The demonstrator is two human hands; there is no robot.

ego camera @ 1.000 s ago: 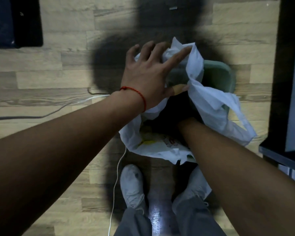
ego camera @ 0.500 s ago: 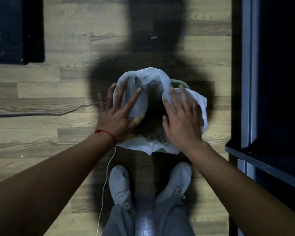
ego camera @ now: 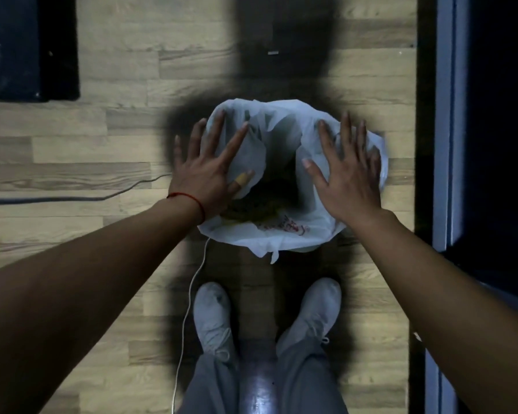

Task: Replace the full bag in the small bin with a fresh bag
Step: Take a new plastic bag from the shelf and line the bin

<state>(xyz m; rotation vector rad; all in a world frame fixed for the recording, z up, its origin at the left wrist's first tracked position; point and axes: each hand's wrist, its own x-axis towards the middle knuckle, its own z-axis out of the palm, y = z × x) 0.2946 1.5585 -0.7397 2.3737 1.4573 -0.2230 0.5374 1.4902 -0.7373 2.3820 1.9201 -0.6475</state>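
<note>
The white bag (ego camera: 284,234) is draped over the rim of the small bin, which is hidden beneath it, on the wooden floor (ego camera: 102,150) just ahead of 2 grey shoes (ego camera: 213,318). The left hand (ego camera: 205,174) is laid flat on the bag at 9 o'clock, fingers spread wide, nothing gripped. The right hand (ego camera: 346,177) is laid flat at 3 o'clock, fingers likewise splayed. Dark contents are seen in the opening. A white cable (ego camera: 189,303) is seen at 7 o'clock.
</note>
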